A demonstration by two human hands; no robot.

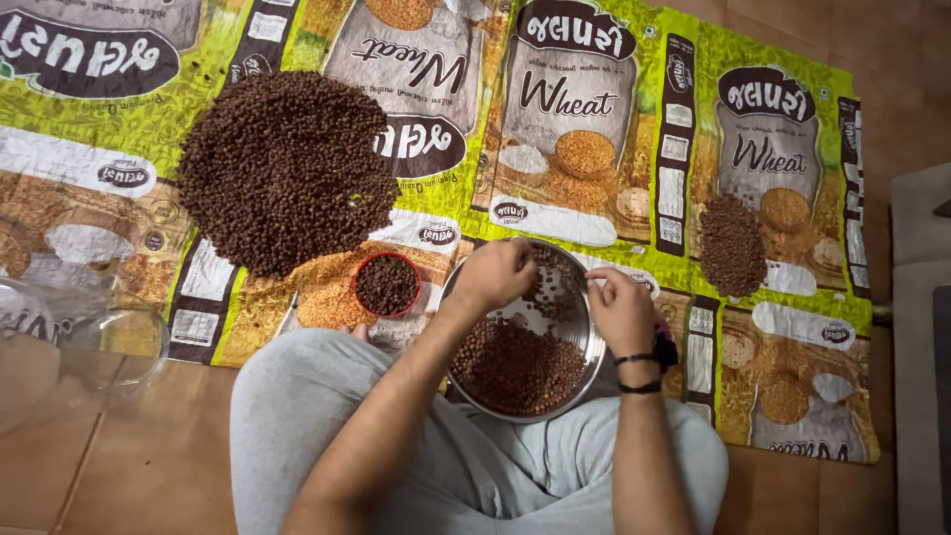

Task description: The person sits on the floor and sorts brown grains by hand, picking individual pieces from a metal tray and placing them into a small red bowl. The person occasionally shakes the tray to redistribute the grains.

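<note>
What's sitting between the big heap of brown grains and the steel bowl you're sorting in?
In the head view, a small red bowl full of the same brown grains sits between the big heap and the steel bowl, on the printed sacks.

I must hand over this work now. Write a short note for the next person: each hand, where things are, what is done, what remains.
Left hand: over the steel bowl, fingers bunched among brown grains.
Right hand: at the bowl's right rim, fingers pinched.
Large heap and small heap lie on the printed sack mat; small red bowl holds grains.
Done: most grain is out on the mat.
Left: the bowl, about half full.
</note>
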